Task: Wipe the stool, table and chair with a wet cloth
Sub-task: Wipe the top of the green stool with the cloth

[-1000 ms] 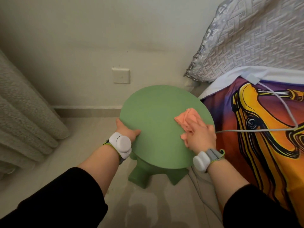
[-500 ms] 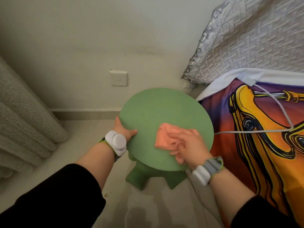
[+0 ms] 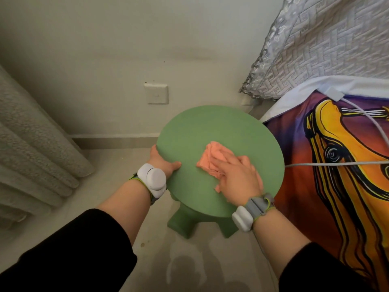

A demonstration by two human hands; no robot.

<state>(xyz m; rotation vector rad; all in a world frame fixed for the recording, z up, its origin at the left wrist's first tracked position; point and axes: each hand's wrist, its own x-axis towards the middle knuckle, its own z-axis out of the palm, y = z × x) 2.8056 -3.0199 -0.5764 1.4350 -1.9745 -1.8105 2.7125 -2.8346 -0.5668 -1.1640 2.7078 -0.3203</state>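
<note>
A round green stool (image 3: 212, 127) stands on the floor between the wall and a bed, its chunky legs showing below the seat. A crumpled pink cloth (image 3: 212, 158) lies near the middle of the seat. My right hand (image 3: 237, 178) presses flat on the cloth's near part, fingers over it. My left hand (image 3: 162, 162) grips the seat's left rim, thumb on top and fingers hidden under the edge. Both wrists carry white and grey bands. No table or chair is in view.
A bed with a bright orange and purple cover (image 3: 341, 186) runs along the right, touching the stool. A white cable (image 3: 336, 164) crosses it. A grey patterned pillow (image 3: 328, 45) lies behind. Grey curtains (image 3: 31, 148) hang at left; a wall socket (image 3: 156, 93) sits above the stool.
My right hand slid the cloth from the seat's right edge leftward to about the middle. My left hand kept its grip on the left rim.
</note>
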